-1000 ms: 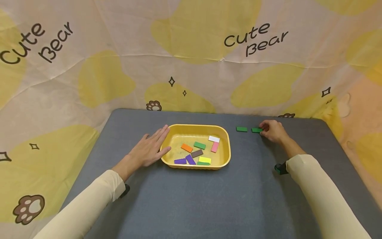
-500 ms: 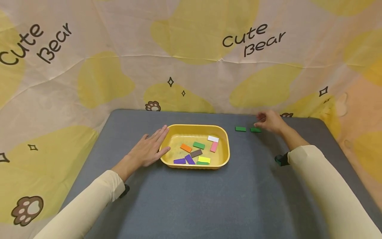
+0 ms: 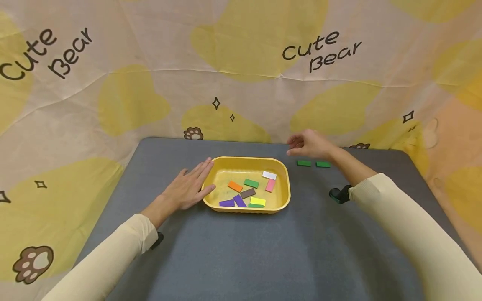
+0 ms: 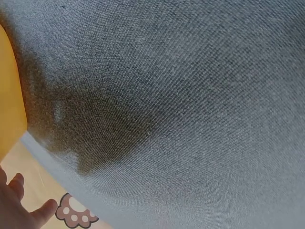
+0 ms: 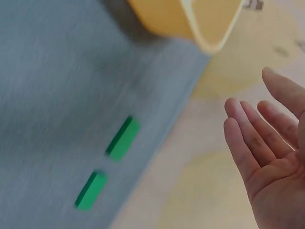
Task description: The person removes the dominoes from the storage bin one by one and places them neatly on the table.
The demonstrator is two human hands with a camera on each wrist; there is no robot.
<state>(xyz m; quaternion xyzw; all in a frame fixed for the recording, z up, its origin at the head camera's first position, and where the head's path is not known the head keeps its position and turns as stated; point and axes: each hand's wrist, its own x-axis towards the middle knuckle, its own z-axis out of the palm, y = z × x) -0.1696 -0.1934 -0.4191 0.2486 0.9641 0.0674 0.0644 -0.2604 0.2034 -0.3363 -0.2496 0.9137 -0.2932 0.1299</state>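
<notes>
My left hand (image 3: 188,186) rests with straight fingers on the left rim of a yellow plastic tub (image 3: 284,205). In the tub lie several small flat blocks: an orange block (image 3: 235,186), a green block (image 3: 251,183), a white block (image 3: 269,175), a pink block (image 3: 270,185), a brown block (image 3: 248,193), purple blocks (image 3: 227,203) and a yellow block (image 3: 257,201) against another green one. My right hand (image 3: 310,144) hovers above the table beyond the tub's right corner, fingers loosely bent around nothing. Below it, a green block (image 5: 123,139) and a second green block (image 5: 91,190) lie in line on the table.
A grey cloth-covered table (image 3: 241,255) carries everything. Directly behind its far edge hangs a printed curtain (image 3: 241,96) with yellow patches and lettering, which also runs along the left and right sides.
My right hand has let go of the right-hand green block, risen, and moved left toward the tub. The green blocks stay on the table, and my left hand has not moved.
</notes>
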